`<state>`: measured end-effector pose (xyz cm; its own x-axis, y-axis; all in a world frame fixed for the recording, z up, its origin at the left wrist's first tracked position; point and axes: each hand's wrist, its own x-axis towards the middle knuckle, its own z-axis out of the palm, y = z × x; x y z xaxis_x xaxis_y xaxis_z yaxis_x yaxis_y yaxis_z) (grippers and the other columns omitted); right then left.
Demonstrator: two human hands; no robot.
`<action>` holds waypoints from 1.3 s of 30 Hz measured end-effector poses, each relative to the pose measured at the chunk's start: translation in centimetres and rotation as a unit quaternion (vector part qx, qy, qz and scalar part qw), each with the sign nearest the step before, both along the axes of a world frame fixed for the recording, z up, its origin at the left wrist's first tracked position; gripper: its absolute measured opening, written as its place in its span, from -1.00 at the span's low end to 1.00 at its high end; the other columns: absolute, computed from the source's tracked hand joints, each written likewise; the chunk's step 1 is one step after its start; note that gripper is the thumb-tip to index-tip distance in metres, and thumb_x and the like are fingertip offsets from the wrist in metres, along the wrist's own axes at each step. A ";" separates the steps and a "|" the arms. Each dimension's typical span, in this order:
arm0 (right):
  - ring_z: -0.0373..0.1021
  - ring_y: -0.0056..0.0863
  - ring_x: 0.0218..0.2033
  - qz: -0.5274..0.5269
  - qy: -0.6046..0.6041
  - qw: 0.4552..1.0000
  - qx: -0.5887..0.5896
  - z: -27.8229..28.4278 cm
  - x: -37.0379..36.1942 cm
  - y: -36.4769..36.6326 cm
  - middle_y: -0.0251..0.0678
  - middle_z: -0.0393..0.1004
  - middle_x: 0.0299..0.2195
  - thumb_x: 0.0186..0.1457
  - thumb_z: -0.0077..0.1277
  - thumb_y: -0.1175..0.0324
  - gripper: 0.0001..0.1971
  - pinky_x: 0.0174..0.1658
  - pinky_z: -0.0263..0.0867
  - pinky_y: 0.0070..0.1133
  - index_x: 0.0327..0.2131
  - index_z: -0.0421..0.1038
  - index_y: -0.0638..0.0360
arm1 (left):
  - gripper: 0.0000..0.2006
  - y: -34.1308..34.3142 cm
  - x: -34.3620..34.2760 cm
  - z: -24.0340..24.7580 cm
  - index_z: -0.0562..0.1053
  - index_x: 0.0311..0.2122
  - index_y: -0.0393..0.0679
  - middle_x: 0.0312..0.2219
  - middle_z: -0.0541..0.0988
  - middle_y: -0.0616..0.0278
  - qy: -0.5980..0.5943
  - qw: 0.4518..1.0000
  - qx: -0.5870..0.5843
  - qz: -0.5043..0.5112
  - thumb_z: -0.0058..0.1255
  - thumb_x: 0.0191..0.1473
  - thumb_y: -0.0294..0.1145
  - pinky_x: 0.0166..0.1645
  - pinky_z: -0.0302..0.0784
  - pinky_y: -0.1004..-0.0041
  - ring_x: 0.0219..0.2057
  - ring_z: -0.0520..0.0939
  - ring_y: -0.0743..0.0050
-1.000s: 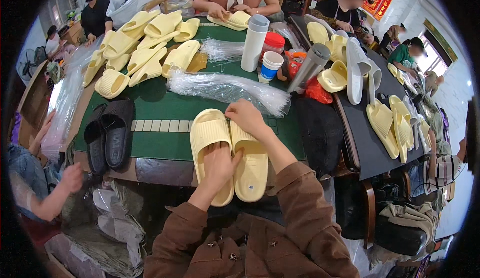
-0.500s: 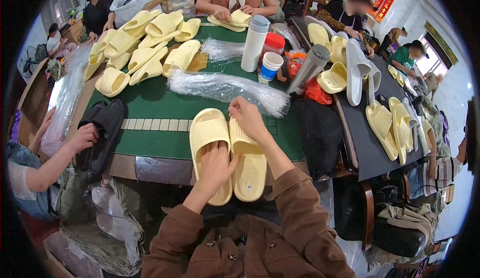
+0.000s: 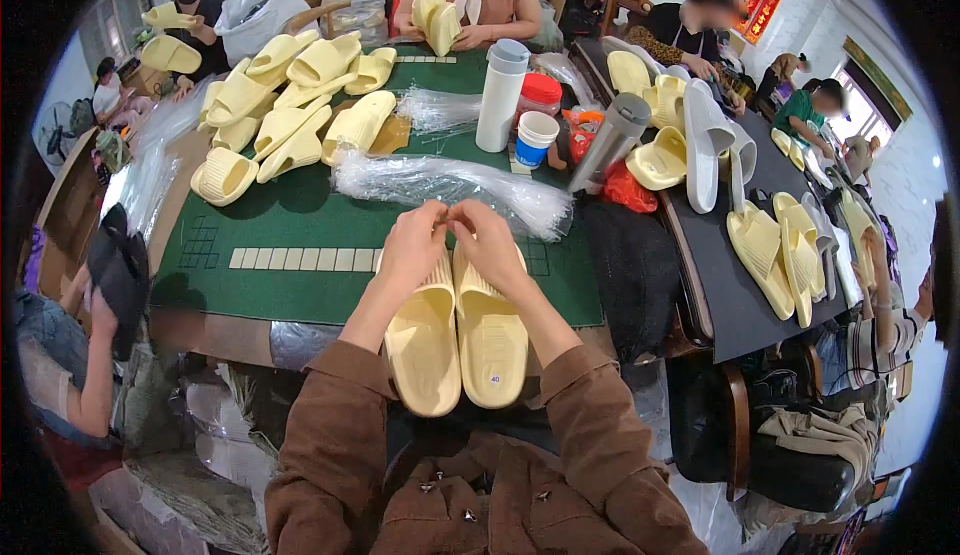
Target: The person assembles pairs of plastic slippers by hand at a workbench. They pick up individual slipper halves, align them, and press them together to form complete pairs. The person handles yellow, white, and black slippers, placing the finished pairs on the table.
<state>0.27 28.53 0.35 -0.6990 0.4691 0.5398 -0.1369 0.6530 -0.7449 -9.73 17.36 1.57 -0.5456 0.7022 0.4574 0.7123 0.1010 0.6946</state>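
A pair of pale yellow slippers lies side by side at the table's near edge, toes pointing away from me: a left slipper (image 3: 422,355) and a right slipper (image 3: 492,340). Over their toe ends my left hand (image 3: 410,245) and my right hand (image 3: 488,247) meet with bent fingers, thumbs and fingertips pinched together. Anything between the fingertips is too small to make out. My hands partly cover the slippers' straps. Just beyond my fingers lies a bundle of thin clear plastic strands (image 3: 455,193).
Several yellow slippers (image 3: 290,95) are heaped at the far left. A white bottle (image 3: 502,95), a paint-style cup (image 3: 536,140) and a grey tumbler (image 3: 612,140) stand beyond. At left, a co-worker holds a black slipper (image 3: 118,280). More slippers (image 3: 762,255) lie on the right table.
My left hand has come out of the left slipper and moved forward to meet my right hand at the toes. The co-worker at left has lifted a black slipper off the table.
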 end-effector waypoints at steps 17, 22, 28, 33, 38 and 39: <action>0.48 -0.27 -0.37 -0.033 0.023 0.999 -0.022 -0.6 0.3 0.5 -0.17 0.52 -0.42 0.04 0.06 0.49 -0.92 -0.27 0.37 -0.46 -0.36 0.43 0.29 | -0.87 0.5 1.0 -1.4 0.49 -0.34 -0.34 -0.58 0.55 0.19 -0.172 0.982 0.080 0.011 0.02 0.08 -0.48 -0.39 0.42 0.50 -0.56 0.51 0.55; 0.51 -0.37 -0.41 0.003 -0.001 0.995 -0.098 -0.4 0.6 0.2 -0.16 0.52 -0.43 0.07 0.02 0.54 -0.92 -0.30 0.39 -0.51 -0.34 0.42 0.33 | -0.87 0.3 1.2 -1.4 0.51 -0.33 -0.31 -0.57 0.52 0.30 -0.169 0.983 0.072 0.014 0.01 0.11 -0.46 -0.39 0.37 0.58 -0.52 0.44 0.70; 0.53 -0.48 -0.34 0.013 0.006 0.997 -0.073 -0.2 0.7 0.1 -0.22 0.56 -0.37 0.11 0.01 0.52 -0.87 -0.23 0.40 -0.57 -0.26 0.44 0.35 | -0.87 0.3 1.4 -1.1 0.50 -0.34 -0.32 -0.57 0.57 0.21 -0.169 0.983 0.064 0.016 0.01 0.11 -0.46 -0.38 0.43 0.52 -0.53 0.53 0.61; 0.52 -0.47 -0.44 -0.012 0.019 0.995 -0.098 -0.2 0.7 0.1 -0.21 0.55 -0.41 0.08 0.03 0.54 -0.90 -0.34 0.43 -0.58 -0.31 0.47 0.35 | -0.85 0.3 1.3 -1.5 0.49 -0.33 -0.31 -0.56 0.57 0.22 -0.187 0.976 0.106 0.035 -0.01 0.15 -0.43 -0.38 0.43 0.54 -0.53 0.53 0.62; 0.51 -0.53 -0.46 -0.026 0.010 0.991 -0.129 -0.3 0.7 0.4 -0.23 0.56 -0.42 0.09 0.03 0.51 -0.89 -0.36 0.42 -0.59 -0.31 0.47 0.35 | -0.86 0.3 1.7 -1.2 0.47 -0.32 -0.28 -0.56 0.54 0.26 -0.219 0.969 0.113 0.029 -0.06 0.18 -0.43 -0.38 0.38 0.58 -0.51 0.49 0.67; 0.50 -0.54 -0.46 -0.030 0.004 0.990 -0.137 -0.3 0.8 0.5 -0.23 0.56 -0.42 0.09 0.03 0.51 -0.89 -0.36 0.42 -0.60 -0.31 0.47 0.35 | -0.86 0.3 1.8 -1.2 0.46 -0.32 -0.27 -0.55 0.53 0.29 -0.229 0.966 0.113 0.036 -0.07 0.19 -0.43 -0.38 0.36 0.59 -0.50 0.47 0.70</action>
<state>1.11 29.06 0.08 -0.6612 0.6398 0.3917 -0.1108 0.4331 -0.8945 -7.94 17.67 0.37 -0.7708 0.5657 0.2930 0.3217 -0.0514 0.9455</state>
